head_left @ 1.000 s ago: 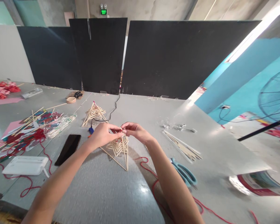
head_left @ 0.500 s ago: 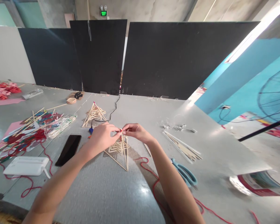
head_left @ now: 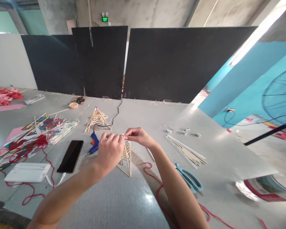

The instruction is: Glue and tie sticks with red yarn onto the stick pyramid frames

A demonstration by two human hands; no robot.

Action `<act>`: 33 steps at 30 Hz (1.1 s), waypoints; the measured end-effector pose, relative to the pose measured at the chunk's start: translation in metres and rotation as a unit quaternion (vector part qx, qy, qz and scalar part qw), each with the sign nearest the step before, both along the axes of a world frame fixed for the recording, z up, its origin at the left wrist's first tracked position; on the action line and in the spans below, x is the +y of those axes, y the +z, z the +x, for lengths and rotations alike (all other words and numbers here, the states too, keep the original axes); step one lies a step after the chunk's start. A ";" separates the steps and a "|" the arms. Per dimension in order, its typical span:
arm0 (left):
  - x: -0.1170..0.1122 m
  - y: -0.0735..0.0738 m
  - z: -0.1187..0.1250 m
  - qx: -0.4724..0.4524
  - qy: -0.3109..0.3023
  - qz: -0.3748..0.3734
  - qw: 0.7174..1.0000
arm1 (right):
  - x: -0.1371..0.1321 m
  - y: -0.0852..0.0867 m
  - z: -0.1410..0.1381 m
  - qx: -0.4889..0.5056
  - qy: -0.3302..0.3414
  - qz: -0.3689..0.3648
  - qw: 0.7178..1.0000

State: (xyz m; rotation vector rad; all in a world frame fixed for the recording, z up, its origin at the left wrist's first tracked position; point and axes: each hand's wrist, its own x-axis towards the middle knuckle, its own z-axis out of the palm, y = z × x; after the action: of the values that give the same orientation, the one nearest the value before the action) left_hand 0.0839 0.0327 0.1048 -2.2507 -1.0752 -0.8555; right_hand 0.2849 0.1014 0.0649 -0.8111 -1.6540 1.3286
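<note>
A pyramid of thin wooden sticks (head_left: 125,156) stands on the grey tabletop, its tip at my fingers and its left side covered by my left hand. My left hand (head_left: 111,150) is closed in a fist beside the tip; what its fingers grip is hidden. My right hand (head_left: 138,136) pinches at the tip from the other side, thumb and forefinger together, with a speck of red between the hands. Behind them stands a second stick pyramid (head_left: 97,119) with a pink-red tip. Left of my left hand lies a blue glue gun (head_left: 94,143) with a black cord.
A phone (head_left: 70,156) and a white power bank (head_left: 28,172) lie left, near a pile of sticks and red yarn (head_left: 40,140). Right are loose sticks (head_left: 186,151), blue-handled scissors (head_left: 190,180) and a labelled container (head_left: 267,188). Red yarn (head_left: 158,190) trails under my right arm.
My left hand has curled from an extended pinch into a fist and turned over, lower at the tip. The glue gun shows more fully. My right hand stays nearly in place.
</note>
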 end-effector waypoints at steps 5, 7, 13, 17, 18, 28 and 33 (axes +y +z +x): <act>-0.033 0.010 0.003 0.047 0.034 -0.020 0.998 | 0.004 -0.006 0.003 -0.001 -0.003 0.010 1.000; -0.055 0.016 0.002 0.055 -0.027 -0.039 0.997 | 0.005 -0.008 0.004 -0.007 -0.009 0.012 1.000; -0.094 0.033 -0.006 0.101 -0.244 -0.138 0.955 | 0.002 -0.003 0.002 -0.025 -0.014 0.000 1.000; -0.058 0.039 -0.023 0.013 -0.152 -0.192 0.969 | -0.003 0.007 0.004 -0.061 -0.004 0.006 0.998; -0.046 0.041 -0.029 -0.020 -0.138 -0.198 0.970 | -0.005 0.011 0.004 -0.080 -0.006 0.018 0.997; -0.012 0.065 -0.054 -0.131 -0.044 -0.221 0.965 | -0.049 0.054 0.003 -0.401 -0.092 0.112 0.905; -0.012 0.064 -0.054 -0.171 -0.050 -0.196 0.964 | -0.057 0.041 -0.011 -0.546 -0.056 0.088 0.831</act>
State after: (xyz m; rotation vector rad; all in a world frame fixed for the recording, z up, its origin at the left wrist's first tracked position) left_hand 0.0298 0.0202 0.1684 -2.5582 -1.3987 -1.1950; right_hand 0.2739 0.0440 0.1056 -1.7031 -2.4628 0.5562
